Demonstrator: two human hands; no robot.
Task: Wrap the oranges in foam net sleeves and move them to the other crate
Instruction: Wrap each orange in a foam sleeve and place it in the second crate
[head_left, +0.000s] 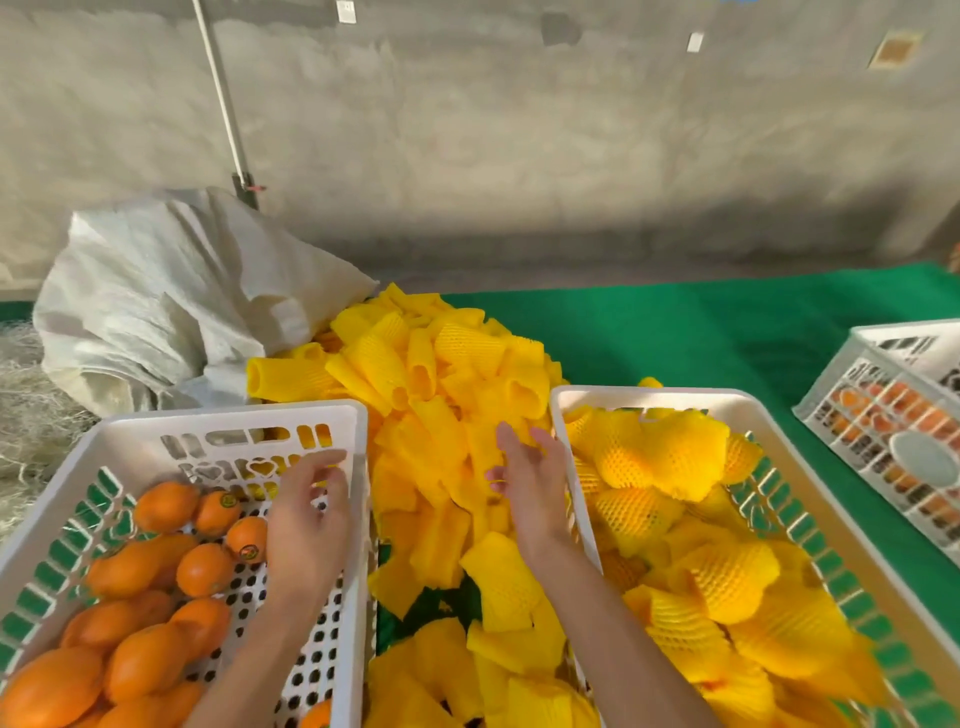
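The bare oranges (156, 623) lie near-left under my loose, empty left hand (306, 514) (my right hand (530, 478), fingers spread and empty, hangs over the foam sleeves (441, 441)).

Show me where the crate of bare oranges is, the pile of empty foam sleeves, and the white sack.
crate of bare oranges (218, 415): head view, on its far white rim.
pile of empty foam sleeves (436, 395): head view, on a sleeve mid-pile, between the crates.
white sack (156, 301): head view, on its crumpled middle.
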